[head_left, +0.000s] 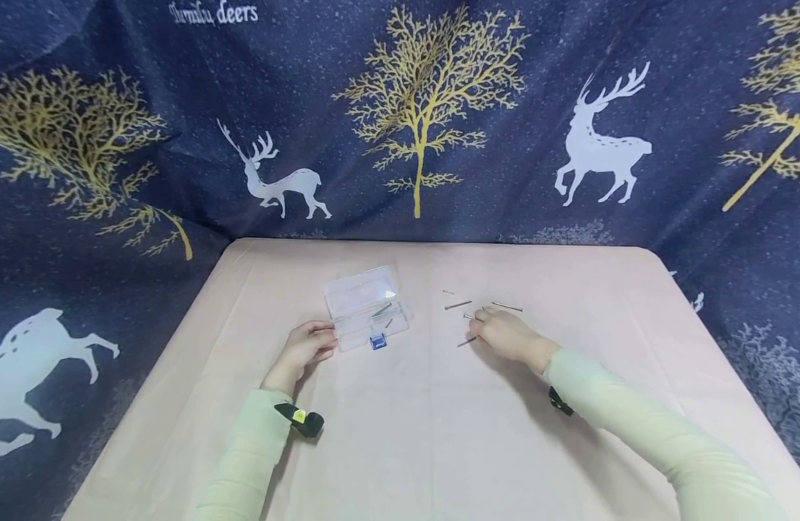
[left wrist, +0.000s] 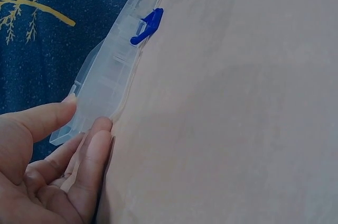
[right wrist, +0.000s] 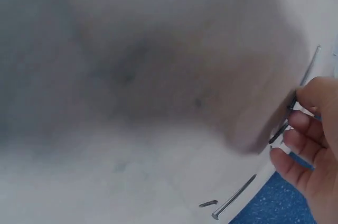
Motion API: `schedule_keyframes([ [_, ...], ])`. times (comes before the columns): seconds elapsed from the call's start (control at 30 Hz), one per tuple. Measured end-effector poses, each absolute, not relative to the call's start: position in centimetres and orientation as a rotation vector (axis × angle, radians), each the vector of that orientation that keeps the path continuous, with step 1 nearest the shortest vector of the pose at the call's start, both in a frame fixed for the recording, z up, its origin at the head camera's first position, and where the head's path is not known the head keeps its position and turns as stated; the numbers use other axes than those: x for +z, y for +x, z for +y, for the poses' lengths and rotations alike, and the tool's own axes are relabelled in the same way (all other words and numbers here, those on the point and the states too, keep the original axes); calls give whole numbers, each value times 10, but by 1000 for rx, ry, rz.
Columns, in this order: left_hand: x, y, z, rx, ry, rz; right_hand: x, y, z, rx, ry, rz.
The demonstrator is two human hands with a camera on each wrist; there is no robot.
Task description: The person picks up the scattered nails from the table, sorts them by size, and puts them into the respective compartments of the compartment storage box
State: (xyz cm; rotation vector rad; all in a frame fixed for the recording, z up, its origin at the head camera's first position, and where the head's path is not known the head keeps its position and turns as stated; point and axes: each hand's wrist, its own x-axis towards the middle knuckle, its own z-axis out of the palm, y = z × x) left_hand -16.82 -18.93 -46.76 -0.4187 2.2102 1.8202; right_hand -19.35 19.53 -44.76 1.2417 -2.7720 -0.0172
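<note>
A clear plastic box (head_left: pixel 367 311) with a blue latch (head_left: pixel 378 340) lies with its lid raised, a few nails (head_left: pixel 383 310) inside. My left hand (head_left: pixel 307 343) grips its left end; the left wrist view has the thumb on one side and fingertips at the lower edge of the box (left wrist: pixel 105 76). To the right of the box, my right hand (head_left: pixel 504 333) is low over the table, thumb and index finger pinching a dark nail (right wrist: pixel 290 103), partly hidden by the fingers. One long nail (right wrist: pixel 311 63) extends beyond the thumb.
Around my right hand lie loose nails: one long nail (head_left: pixel 458 305) to its left, another (head_left: pixel 507 307) behind it, and a small one (head_left: pixel 448 292) farther back. A pale cloth covers the table (head_left: pixel 387 434). Behind hangs a dark blue curtain (head_left: pixel 478 188) with deer and trees.
</note>
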Motion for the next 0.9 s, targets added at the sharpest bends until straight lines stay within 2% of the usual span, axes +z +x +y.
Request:
schedule_keyframes([
  [0.17,-467,-167,-188,1826,-402,2208,-447,-195,197,-111,1306,-2803],
  [0.5,-466,-167,-190,1835,-395,2201,-451,-197,203,140,1300,-2853],
  [0.73,-468,-169,-192,1832,-411,2210,-447,-195,197,19,1324,-2814],
  [0.9,-465,-167,-190,1856,-401,2198,-439,-197,195,345,1214,-2896],
])
